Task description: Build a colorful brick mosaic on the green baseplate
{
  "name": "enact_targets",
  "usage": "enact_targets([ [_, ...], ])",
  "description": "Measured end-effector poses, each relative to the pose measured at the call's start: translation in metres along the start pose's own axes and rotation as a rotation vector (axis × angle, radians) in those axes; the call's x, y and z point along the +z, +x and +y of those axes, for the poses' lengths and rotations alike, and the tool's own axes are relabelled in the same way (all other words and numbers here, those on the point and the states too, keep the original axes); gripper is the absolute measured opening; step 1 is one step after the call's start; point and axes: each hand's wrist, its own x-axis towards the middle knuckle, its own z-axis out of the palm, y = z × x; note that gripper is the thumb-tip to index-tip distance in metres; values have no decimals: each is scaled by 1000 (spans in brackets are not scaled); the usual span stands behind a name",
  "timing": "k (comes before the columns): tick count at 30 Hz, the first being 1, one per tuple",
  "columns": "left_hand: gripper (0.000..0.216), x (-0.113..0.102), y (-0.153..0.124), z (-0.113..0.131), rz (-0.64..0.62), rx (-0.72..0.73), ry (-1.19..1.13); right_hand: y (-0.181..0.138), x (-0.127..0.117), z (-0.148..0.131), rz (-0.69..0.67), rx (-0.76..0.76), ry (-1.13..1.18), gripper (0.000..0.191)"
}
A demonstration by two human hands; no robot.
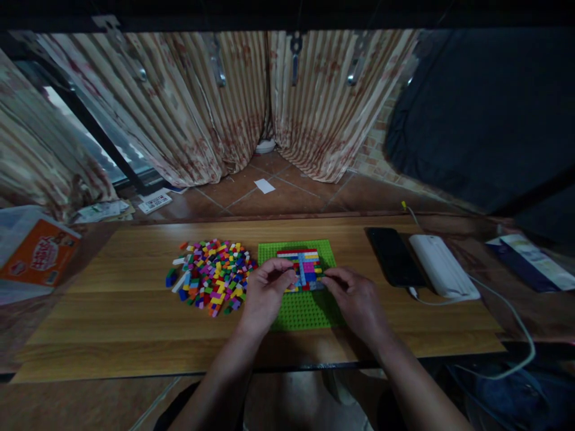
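Observation:
A green studded baseplate (305, 311) lies on the wooden table, with rows of coloured bricks (302, 263) built on its far half. My left hand (265, 296) rests at the build's left edge, fingers curled in a pinch against the bricks. My right hand (357, 299) sits at the build's right edge, fingertips pressed together on the bricks there. What, if anything, each pinch holds is too small to make out. A loose pile of small coloured bricks (211, 275) lies just left of the baseplate, close to my left hand.
A black phone (394, 256) and a white power bank (442, 266) with a cable lie right of the baseplate. An orange box (38, 254) stands at far left. Papers (534, 260) lie at far right. Curtains and tiled floor are beyond the table's far edge.

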Motion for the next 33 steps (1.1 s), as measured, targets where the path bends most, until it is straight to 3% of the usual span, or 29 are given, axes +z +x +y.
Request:
enact_targets([
  [10, 12, -1, -1, 2, -10, -6, -13, 4, 8, 0, 7, 69, 39, 20],
  [23, 12, -1, -1, -6, -18, 8, -16, 6, 10, 8, -5, -4, 17, 21],
  [33, 11, -2, -1, -6, 0, 7, 8, 3, 6, 3, 5, 29, 5, 21],
])
